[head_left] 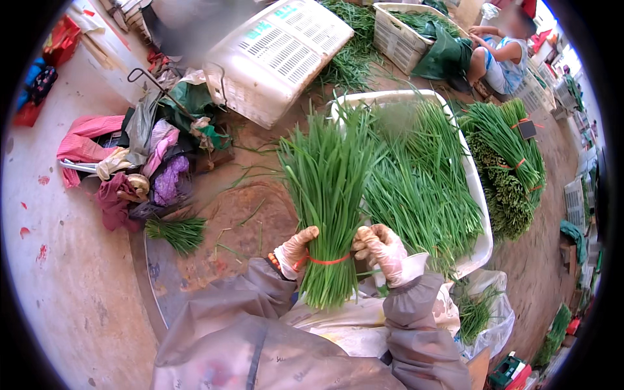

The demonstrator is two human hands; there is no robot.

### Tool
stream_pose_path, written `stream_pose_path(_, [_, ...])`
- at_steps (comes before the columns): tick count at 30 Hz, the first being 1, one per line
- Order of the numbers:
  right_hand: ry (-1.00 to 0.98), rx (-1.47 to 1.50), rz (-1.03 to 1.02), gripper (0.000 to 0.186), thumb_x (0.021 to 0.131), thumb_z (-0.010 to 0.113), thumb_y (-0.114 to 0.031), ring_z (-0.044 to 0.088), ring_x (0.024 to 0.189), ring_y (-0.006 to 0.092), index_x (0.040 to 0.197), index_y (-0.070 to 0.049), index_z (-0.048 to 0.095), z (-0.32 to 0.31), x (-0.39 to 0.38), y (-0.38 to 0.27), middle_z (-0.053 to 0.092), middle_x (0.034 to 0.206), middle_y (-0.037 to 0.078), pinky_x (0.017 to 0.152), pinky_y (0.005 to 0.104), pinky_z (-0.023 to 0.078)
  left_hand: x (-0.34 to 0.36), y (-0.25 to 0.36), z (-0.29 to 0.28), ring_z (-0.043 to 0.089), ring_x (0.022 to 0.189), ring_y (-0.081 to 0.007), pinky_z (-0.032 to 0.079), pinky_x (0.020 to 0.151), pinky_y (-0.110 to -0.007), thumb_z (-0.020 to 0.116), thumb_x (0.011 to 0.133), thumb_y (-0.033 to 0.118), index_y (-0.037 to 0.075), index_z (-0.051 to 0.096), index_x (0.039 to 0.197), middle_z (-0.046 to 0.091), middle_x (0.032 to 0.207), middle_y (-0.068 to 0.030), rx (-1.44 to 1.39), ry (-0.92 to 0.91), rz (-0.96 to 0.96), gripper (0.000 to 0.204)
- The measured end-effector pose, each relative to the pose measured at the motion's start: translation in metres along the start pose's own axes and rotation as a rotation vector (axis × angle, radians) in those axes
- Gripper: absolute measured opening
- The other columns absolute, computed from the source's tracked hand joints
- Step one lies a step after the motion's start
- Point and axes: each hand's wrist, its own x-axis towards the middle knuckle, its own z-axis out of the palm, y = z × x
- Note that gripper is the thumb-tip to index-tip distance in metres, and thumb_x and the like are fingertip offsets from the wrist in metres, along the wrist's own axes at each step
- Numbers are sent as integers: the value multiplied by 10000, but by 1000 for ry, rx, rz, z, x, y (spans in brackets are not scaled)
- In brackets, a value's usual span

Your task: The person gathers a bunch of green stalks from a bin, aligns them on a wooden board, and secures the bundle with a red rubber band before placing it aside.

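Observation:
A thick bundle of green garlic chives [328, 188] stands upright in front of me, leaves up and cut ends down. A red band [330, 261] runs across its lower part. My left hand [296, 250], in a thin pale glove, grips the bundle's left side, thumb at the front. On the right side, my gloved right hand [383, 250] is closed in a pinch against the bundle, where the band's right end meets its fingertips. Its fingers partly hide that end. Just beyond the bundle, loose chives [422, 188] fill a white tub [482, 224].
Tied chive bundles [510, 169] are stacked right of the tub. A white crate [279, 58] lies tipped at the back. Cloths and bags [140, 153] are heaped left, near a small chive clump [175, 234]. A clear plastic bag [494, 312] sits by my right arm. Someone [507, 58] sits far right.

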Motion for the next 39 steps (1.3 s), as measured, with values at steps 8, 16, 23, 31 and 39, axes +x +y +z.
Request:
stream_pose_path(8, [136, -32, 9, 326, 779, 588, -344, 513, 525, 90, 813, -31, 503, 16, 10, 4, 549, 654, 28, 484, 199, 395, 3, -3, -11, 526, 954, -197, 383, 886, -335, 601, 734, 322, -4, 489, 1090, 552, 1047, -106, 65, 84, -22, 495])
stream_pose_path(16, [44, 42, 35, 321, 827, 516, -311, 567, 585, 109, 904, 1, 509, 4, 24, 35, 602, 762, 75, 479, 200, 414, -4, 3, -13, 519, 966, -210, 401, 858, -355, 602, 740, 286, 23, 430, 1145, 527, 1083, -109, 133, 155, -7, 512])
stream_pose_path(23, [-453, 480, 187, 302, 815, 537, -254, 600, 703, 257, 952, 15, 532, 14, 31, 84, 604, 852, 161, 604, 312, 478, -30, 10, -43, 529, 944, -259, 415, 854, -383, 558, 782, 285, 24, 443, 1136, 526, 1085, -137, -211, 81, -180, 455])
stream_pose_path(31, [-527, -189, 400, 405, 835, 484, -262, 586, 815, 175, 1092, 51, 474, 25, 17, 74, 596, 917, 132, 702, 246, 455, -52, 15, -102, 578, 846, -212, 463, 769, -375, 628, 729, 312, 64, 510, 1080, 587, 989, -89, -124, 323, -186, 446])
stream_pose_path(39, [-76, -491, 51, 315, 847, 481, -210, 575, 692, 130, 1073, 10, 484, -62, 41, 193, 606, 830, 90, 630, 234, 460, -94, 5, -138, 588, 816, -235, 459, 766, -408, 633, 717, 356, 69, 555, 1009, 611, 927, -79, -334, 722, -56, 417])
